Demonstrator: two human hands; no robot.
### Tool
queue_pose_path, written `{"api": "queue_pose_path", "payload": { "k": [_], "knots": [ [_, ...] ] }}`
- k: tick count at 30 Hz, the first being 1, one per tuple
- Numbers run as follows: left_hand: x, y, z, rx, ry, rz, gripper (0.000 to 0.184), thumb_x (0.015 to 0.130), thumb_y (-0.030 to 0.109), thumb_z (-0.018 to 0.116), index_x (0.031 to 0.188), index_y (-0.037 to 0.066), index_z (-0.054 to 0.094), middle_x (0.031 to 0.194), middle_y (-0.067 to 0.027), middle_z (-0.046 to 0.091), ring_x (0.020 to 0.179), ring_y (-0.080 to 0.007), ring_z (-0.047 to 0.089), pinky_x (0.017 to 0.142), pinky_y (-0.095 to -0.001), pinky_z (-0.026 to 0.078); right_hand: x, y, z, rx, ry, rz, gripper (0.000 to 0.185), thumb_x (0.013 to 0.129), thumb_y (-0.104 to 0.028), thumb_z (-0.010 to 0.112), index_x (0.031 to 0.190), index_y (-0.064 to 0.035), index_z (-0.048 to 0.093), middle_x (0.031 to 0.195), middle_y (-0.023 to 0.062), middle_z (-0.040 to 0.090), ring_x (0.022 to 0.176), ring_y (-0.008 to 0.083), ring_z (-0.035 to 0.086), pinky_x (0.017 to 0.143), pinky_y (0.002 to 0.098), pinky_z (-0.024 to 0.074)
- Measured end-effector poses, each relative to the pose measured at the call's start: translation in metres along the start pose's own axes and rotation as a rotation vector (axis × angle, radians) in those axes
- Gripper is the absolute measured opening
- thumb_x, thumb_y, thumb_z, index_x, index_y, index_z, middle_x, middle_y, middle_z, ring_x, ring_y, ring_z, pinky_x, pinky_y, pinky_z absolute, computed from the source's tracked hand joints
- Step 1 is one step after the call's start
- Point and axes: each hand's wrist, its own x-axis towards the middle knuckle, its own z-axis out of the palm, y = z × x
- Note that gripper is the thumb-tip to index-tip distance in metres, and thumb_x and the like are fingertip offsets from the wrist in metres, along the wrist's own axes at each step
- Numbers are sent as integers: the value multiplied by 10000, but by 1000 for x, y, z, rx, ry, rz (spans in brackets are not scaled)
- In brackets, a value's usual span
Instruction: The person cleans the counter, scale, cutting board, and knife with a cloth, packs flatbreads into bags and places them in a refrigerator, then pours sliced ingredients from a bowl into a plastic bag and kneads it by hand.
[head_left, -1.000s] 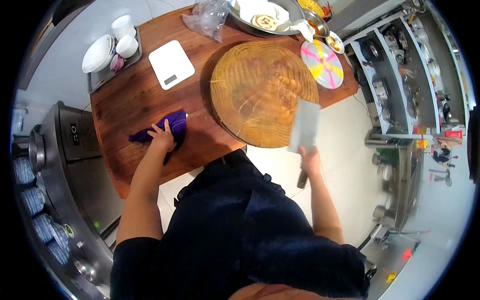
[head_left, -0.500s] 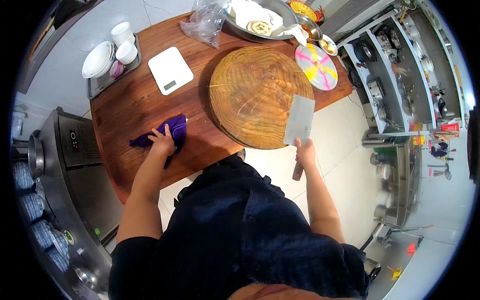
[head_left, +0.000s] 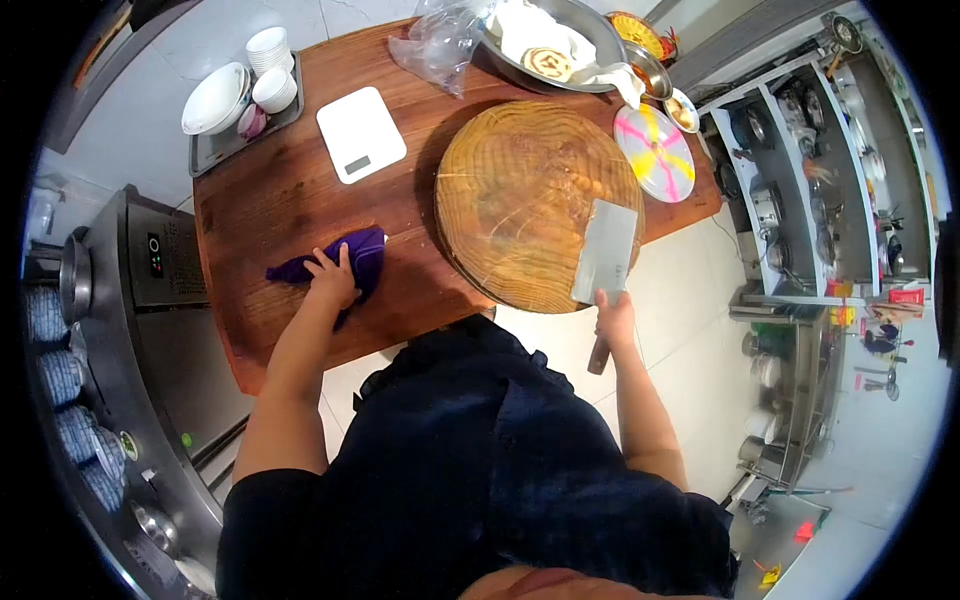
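Observation:
My left hand (head_left: 333, 284) is on a bunched purple cloth (head_left: 367, 262) on the wooden table, its fingers curled over the fabric and partly apart. In my right hand (head_left: 615, 318) is a cleaver (head_left: 606, 250), gripped where the brown handle meets the blade. The broad blade lies over the right edge of a thick round chopping block (head_left: 530, 200); whether it touches the wood I cannot tell. Damp-looking dark patches and a few pale marks show on the block's top.
A white kitchen scale (head_left: 361, 135) lies left of the block. Bowls stand on a tray (head_left: 215, 157) at the back left. Behind the block are a plastic bag (head_left: 435, 52) and a metal basin (head_left: 600, 35) with white cloth and dough. A colourful lid (head_left: 654, 155) lies right.
The view has shifted slightly, so the table and its things appear further right and lower. Both hands keep nearly the same places on the cloth and cleaver.

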Motion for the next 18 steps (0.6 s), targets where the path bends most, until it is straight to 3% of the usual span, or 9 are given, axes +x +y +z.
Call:
{"api": "queue_pose_path", "payload": {
  "k": [2, 4, 6, 9, 11, 13, 14, 16, 18],
  "knots": [
    [-8, 2, -13, -36, -8, -14, 1017, 789, 406, 685, 1476, 144, -18, 1431, -401, -27, 1286, -616, 112, 1015, -499, 364, -16, -22, 13, -14, -151, -99, 376, 871, -345, 611, 911, 12, 498, 599, 117, 560, 459, 201, 555, 426, 357, 472],
    [-7, 1, -9, -42, 12, -5, 1023, 784, 411, 691, 1476, 146, -14, 1429, -402, -27, 1285, -618, 112, 1013, -500, 365, -9, -17, 69, -151, -174, -406, 411, 858, -368, 617, 913, 23, 502, 639, 162, 587, 490, 248, 583, 472, 383, 490],
    [-11, 2, -9, -64, 26, 5, 1026, 780, 417, 694, 1477, 153, -11, 1432, -399, -24, 1285, -617, 116, 1009, -501, 369, -21, -36, 113, -304, -3, -717, 441, 843, -386, 629, 916, 32, 511, 681, 193, 605, 521, 279, 604, 507, 398, 497],
    [-3, -1, -5, -31, 34, -11, 1023, 778, 422, 695, 1478, 168, -6, 1438, -389, -23, 1288, -613, 117, 1008, -500, 371, -8, -38, 102, -342, -16, -686, 452, 843, -388, 631, 951, 38, 524, 665, 192, 602, 509, 271, 604, 496, 394, 493],
    [7, -4, 7, 18, 58, 16, 1021, 777, 427, 694, 1478, 177, -4, 1442, -384, -20, 1290, -610, 118, 1011, -499, 368, 3, -26, 60, -174, -160, -375, 390, 872, -336, 607, 989, 32, 550, 611, 134, 587, 448, 221, 561, 470, 373, 483],
    [10, -8, 16, 29, 84, 45, 1023, 774, 435, 694, 1479, 182, -2, 1443, -383, -14, 1290, -609, 120, 1016, -499, 362, 9, 2, 22, -16, 5, -284, 332, 886, -312, 599, 937, 8, 527, 572, 79, 542, 419, 172, 506, 379, 333, 432],
    [8, -6, 16, 17, 82, 44, 1025, 771, 438, 696, 1479, 184, -1, 1444, -382, -11, 1290, -609, 121, 1018, -498, 360, 17, 18, 12, 33, 30, -8, 329, 888, -317, 596, 916, 0, 514, 571, 75, 533, 421, 175, 504, 373, 334, 428],
    [-9, -1, -11, -34, 26, -2, 1033, 763, 442, 701, 1479, 186, 2, 1445, -380, -5, 1289, -610, 122, 1021, -499, 356, 2, 8, 5, 31, -22, -12, 355, 887, -342, 593, 931, 1, 512, 572, 87, 535, 422, 182, 509, 387, 351, 440],
    [-17, -1, -19, -45, 27, 7, 1036, 759, 437, 706, 1480, 190, 4, 1449, -374, -9, 1295, -603, 119, 1020, -499, 358, -26, -19, 26, 20, -178, -225, 396, 881, -371, 595, 936, 11, 504, 585, 109, 553, 435, 196, 535, 419, 360, 463]
  ]
}}
